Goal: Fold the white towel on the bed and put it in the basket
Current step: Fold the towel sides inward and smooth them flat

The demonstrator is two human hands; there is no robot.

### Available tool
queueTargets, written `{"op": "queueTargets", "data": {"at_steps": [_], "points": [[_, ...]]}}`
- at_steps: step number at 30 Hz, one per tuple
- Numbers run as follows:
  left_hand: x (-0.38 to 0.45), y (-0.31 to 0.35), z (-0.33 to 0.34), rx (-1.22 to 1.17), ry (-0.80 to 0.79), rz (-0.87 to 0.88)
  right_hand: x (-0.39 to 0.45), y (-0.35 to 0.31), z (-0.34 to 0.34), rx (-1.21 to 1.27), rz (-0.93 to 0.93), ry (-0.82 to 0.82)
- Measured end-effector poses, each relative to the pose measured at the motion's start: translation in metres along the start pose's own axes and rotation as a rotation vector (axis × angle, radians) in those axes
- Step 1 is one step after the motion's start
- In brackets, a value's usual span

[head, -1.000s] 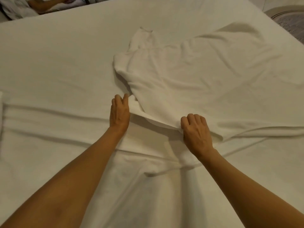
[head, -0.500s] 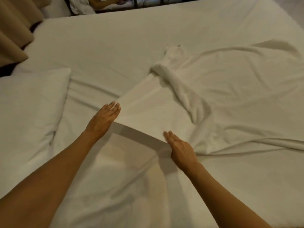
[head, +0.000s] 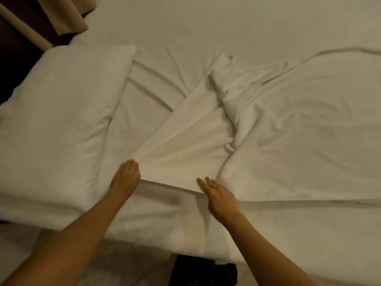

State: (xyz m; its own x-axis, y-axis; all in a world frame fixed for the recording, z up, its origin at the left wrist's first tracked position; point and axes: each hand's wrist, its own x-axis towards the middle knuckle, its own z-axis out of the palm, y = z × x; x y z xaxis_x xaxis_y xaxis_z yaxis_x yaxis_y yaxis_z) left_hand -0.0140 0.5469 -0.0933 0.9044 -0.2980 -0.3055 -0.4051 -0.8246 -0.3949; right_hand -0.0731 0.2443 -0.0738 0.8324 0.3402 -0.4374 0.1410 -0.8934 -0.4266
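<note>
The left hand [head: 126,178] pinched the near corner of the rumpled white terry towel [head: 268,145], judged to keep that edge taut. The right hand [head: 218,195], fingers straight, pressed flat on the same edge, probably anchoring it for smoothing. The towel lay unfolded on the white-sheeted bed [head: 226,27], spreading beyond and right of both hands, creased and bunched centrally. No basket was visible.

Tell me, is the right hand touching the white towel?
Touching. The head view shows the right hand lying flat with straight fingers on the near edge of the white towel, no gap between them.
</note>
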Motion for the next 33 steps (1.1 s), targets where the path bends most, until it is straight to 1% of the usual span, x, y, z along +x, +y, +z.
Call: {"op": "queueTargets", "data": {"at_steps": [3, 4, 7, 9, 10, 12, 13, 14, 15, 17, 19, 21, 24, 25, 26, 29, 33], "points": [[-0.017, 0.018, 0.015, -0.180, -0.087, -0.014, -0.002, 0.010, 0.023, -0.059, 0.029, -0.156], [-0.020, 0.022, 0.017, -0.230, -0.095, -0.021, -0.002, 0.012, 0.029, -0.064, 0.042, -0.193], [-0.015, 0.031, 0.014, -0.254, -0.121, 0.049, 0.001, 0.015, 0.046, -0.027, 0.074, -0.171], [-0.005, 0.036, 0.012, -0.245, -0.150, 0.065, 0.005, 0.015, 0.054, -0.012, 0.116, -0.151], [-0.001, 0.038, 0.011, -0.257, -0.209, 0.059, 0.007, 0.014, 0.056, -0.012, 0.136, -0.161], [0.005, 0.040, 0.011, -0.304, -0.401, 0.050, 0.013, 0.011, 0.057, -0.021, 0.175, -0.203], [0.008, 0.040, 0.009, -0.325, -0.464, 0.055, 0.016, 0.010, 0.055, -0.026, 0.190, -0.224], [0.011, 0.040, 0.006, -0.344, -0.479, 0.060, 0.019, 0.008, 0.051, -0.032, 0.195, -0.234], [0.014, 0.038, 0.000, -0.355, -0.477, 0.064, 0.021, 0.007, 0.046, -0.038, 0.197, -0.227], [0.020, 0.034, -0.009, -0.374, -0.383, 0.044, 0.027, 0.005, 0.033, -0.048, 0.199, -0.155], [0.034, 0.027, -0.016, -0.443, -0.140, 0.024, 0.038, 0.005, 0.016, -0.055, 0.190, -0.059], [0.055, 0.017, -0.021, -0.529, -0.098, 0.022, 0.056, 0.008, -0.003, -0.057, 0.189, 0.031], [0.097, -0.001, -0.044, -0.473, 0.001, 0.056, 0.089, 0.017, -0.037, -0.062, 0.216, 0.153], [0.113, -0.004, -0.052, -0.505, 0.037, 0.070, 0.100, 0.022, -0.049, -0.067, 0.227, 0.173], [0.129, -0.007, -0.057, -0.549, 0.036, 0.047, 0.111, 0.026, -0.060, -0.079, 0.237, 0.187], [0.179, -0.013, -0.070, -0.580, -0.062, -0.015, 0.149, 0.044, -0.094, -0.113, 0.267, 0.220], [0.243, -0.015, -0.076, -0.586, -0.088, -0.026, 0.203, 0.070, -0.132, -0.148, 0.306, 0.268]]}}
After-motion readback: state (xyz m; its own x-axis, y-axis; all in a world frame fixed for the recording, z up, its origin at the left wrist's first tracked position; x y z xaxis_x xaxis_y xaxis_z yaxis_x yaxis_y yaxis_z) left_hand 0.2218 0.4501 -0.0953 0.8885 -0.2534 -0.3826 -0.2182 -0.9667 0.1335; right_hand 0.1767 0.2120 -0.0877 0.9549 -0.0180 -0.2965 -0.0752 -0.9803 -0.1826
